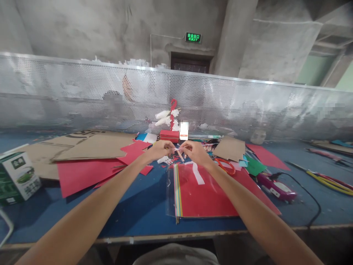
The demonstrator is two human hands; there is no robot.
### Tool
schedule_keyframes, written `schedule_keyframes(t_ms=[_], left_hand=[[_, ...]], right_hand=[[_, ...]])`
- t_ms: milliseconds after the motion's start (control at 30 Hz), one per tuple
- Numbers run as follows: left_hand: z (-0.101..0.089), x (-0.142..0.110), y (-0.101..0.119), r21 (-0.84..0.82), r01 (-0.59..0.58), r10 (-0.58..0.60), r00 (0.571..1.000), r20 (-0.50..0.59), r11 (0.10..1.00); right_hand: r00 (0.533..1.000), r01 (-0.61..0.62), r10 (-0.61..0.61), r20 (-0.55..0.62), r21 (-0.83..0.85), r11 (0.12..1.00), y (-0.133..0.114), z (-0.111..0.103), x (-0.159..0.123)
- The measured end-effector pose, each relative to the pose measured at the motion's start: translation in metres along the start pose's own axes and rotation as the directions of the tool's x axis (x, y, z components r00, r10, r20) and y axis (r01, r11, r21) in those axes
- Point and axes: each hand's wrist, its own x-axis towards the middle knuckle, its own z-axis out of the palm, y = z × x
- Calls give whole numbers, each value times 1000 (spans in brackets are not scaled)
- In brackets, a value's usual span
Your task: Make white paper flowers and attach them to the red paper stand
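Observation:
My left hand (162,149) and my right hand (195,151) are close together over the middle of the table, fingertips pinched. A thin white paper strip (177,149) spans the small gap between them; its exact shape is too small to make out. Just below lies a white fringed paper piece (164,159) among red scraps. A curved white paper strip (197,174) rests on a clear sleeve of red sheets (209,198) under my right forearm. Beyond my hands stand white paper flowers (165,118) on a red looped strip (173,105).
Cardboard (96,146) and red sheets (85,175) cover the left side, beside a green-and-white carton (20,176). Orange-handled scissors (225,166), a purple power strip (278,187) with a black cord, and yellow-handled pliers (325,179) lie right. A lit phone (184,131) leans behind my hands.

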Motion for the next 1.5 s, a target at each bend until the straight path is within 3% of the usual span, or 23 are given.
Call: schedule_keyframes(t_ms=[233, 367, 633, 967, 1200, 1367, 1500], left_hand=[[0, -2, 5, 32, 3, -3, 1000, -19, 999], [0, -3, 6, 34, -39, 38, 999, 29, 999], [7, 0, -4, 27, -44, 42, 995, 88, 999], [10, 1, -7, 45, -62, 59, 996, 67, 997], [10, 3, -9, 60, -65, 64, 998, 23, 996], [9, 1, -5, 56, -60, 58, 998, 35, 997], [4, 1, -3, 46, -49, 48, 998, 33, 998]], right_hand=[[997, 6, 1, 73, -89, 996, -1, 0, 0], [995, -36, 48, 89, -128, 991, -1, 0, -1], [993, -15, 12, 114, 19, 1000, 1, 3, -1], [994, 63, -53, 92, -110, 992, -3, 5, -1], [988, 76, -37, 149, -269, 960, -4, 3, 0], [977, 31, 6, 214, -167, 985, -3, 3, 0], [993, -4, 7, 115, -27, 1000, 3, 4, 1]])
